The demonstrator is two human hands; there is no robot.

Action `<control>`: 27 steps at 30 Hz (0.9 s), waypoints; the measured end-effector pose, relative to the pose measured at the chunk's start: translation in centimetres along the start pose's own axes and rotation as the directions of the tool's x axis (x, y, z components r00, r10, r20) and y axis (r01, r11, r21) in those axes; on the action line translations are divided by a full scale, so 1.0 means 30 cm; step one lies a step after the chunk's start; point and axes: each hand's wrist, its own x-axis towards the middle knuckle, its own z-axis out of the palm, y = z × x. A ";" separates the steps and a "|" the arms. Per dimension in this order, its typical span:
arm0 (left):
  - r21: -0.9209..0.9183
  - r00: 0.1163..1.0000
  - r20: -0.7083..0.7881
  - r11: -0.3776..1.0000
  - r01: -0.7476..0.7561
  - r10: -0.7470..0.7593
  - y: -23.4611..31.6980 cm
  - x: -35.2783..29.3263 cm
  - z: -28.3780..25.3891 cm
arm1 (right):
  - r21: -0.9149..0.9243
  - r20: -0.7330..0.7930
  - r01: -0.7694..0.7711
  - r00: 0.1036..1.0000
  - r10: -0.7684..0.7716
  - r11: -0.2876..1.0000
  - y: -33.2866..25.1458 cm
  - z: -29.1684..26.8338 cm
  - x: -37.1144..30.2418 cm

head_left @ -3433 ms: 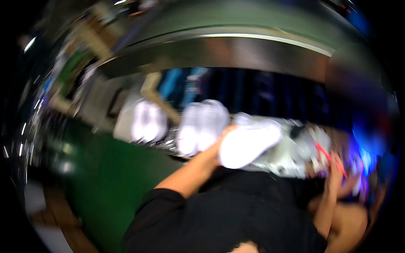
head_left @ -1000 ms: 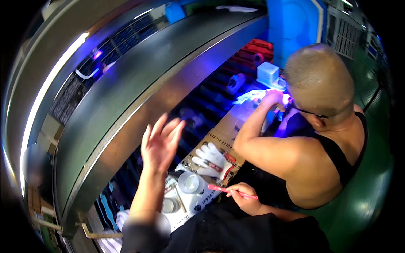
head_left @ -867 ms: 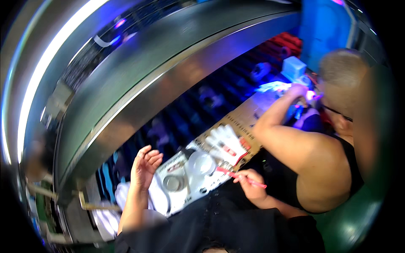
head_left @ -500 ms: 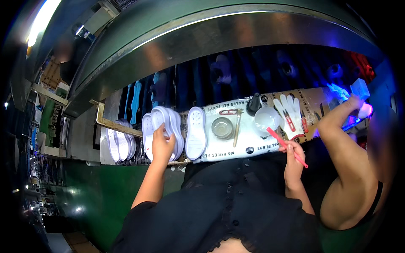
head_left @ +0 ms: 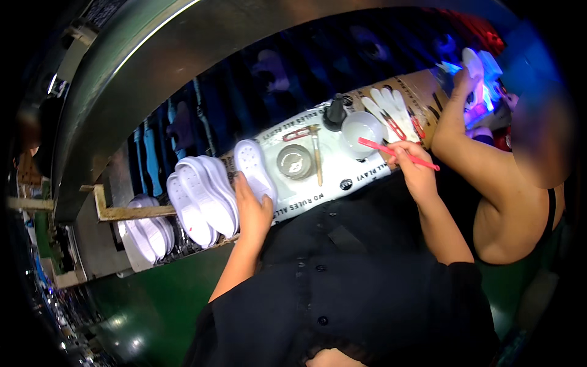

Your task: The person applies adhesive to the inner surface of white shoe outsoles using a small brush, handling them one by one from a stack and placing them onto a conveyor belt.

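My left hand (head_left: pixel 253 211) is at the lower end of a single white shoe sole (head_left: pixel 251 160), fingers along its left edge and thumb over its heel, closed on it. Left of that hand stands a leaning row of more white soles (head_left: pixel 199 192). A slim pink-red brush (head_left: pixel 391 148) is held in my right hand (head_left: pixel 411 168), closed around its handle. The brush's tip end lies over a white translucent bowl (head_left: pixel 362 133). Between the hands sit a glass jar (head_left: pixel 295 162) with clear contents and a wooden-handled brush (head_left: pixel 317 158).
A dark cone-shaped bottle (head_left: pixel 334 113), red thread snips (head_left: pixel 298 133) and white gloves (head_left: pixel 386 110) lie on the covered board. Behind runs a dark conveyor (head_left: pixel 238 92) carrying shoe parts. More soles (head_left: pixel 147 229) stand far left. At right, a co-worker's arm (head_left: pixel 474 147) reaches under blue light.
My left hand has gone from the row of soles to the single sole on its right. The right hand still holds the pink-red brush by the bowl. The whole view has tilted.
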 end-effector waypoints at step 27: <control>-0.282 0.936 0.347 0.946 0.162 -0.057 0.105 0.074 -0.418 | -0.100 0.034 -0.180 0.982 0.184 0.979 0.005 -0.012 0.151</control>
